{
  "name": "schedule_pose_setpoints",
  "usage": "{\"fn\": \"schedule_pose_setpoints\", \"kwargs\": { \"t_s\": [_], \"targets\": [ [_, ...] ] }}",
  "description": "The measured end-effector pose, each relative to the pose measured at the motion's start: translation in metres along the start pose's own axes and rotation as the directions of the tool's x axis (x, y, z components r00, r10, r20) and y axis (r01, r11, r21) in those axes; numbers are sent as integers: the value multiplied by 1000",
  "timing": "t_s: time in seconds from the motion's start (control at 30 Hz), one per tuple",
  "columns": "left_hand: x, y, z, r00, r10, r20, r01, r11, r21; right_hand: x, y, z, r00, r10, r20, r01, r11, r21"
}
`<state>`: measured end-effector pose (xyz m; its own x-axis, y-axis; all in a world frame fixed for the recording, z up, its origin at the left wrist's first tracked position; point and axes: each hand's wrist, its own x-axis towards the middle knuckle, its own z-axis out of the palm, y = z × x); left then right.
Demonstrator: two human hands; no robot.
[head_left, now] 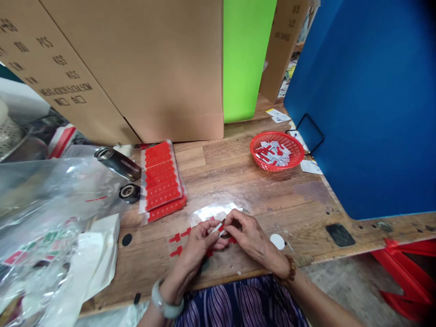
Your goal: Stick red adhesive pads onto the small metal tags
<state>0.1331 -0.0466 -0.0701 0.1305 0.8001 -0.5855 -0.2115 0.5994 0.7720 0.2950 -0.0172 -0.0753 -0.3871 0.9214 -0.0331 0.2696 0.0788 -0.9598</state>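
My left hand (200,243), with a pale bangle at its wrist, has its fingers closed round a small white piece (217,227). Against it, my right hand (248,236) pinches the other end of the piece, where a bit of red shows; a beaded bracelet is on that wrist. Under both hands lies a clear sheet with red tab-shaped pieces (175,251), partly hidden by the fingers. A stack of red sheets (161,175) lies behind to the left. The red basket (294,147) at the back right holds many small white and red pieces.
A dark metal flask (122,164) and its black cap (130,193) are at the left, beside clear plastic bags (61,190). Large cardboard (153,68), a green panel (243,59) and a blue panel (368,109) stand behind. A white disc (277,241) lies right of my hands.
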Motion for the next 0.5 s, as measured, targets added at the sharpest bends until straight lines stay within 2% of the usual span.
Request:
{"fn": "schedule_pose_setpoints", "kwargs": {
  "t_s": [0.13, 0.27, 0.5],
  "targets": [
    [2, 1, 3, 998, 58, -33, -55, 995, 85, -4, -4, 4, 995, 87, -57, -85, 996, 41],
    [2, 4, 5, 998, 67, -1, -66, 989, 129, -7, -10, 2, 991, 47, -121, -49, 999, -8],
    [1, 3, 4, 998, 47, 37, -51, 992, 119, -3, -9, -1, 992, 94, -83, -96, 995, -20]
  ]
}}
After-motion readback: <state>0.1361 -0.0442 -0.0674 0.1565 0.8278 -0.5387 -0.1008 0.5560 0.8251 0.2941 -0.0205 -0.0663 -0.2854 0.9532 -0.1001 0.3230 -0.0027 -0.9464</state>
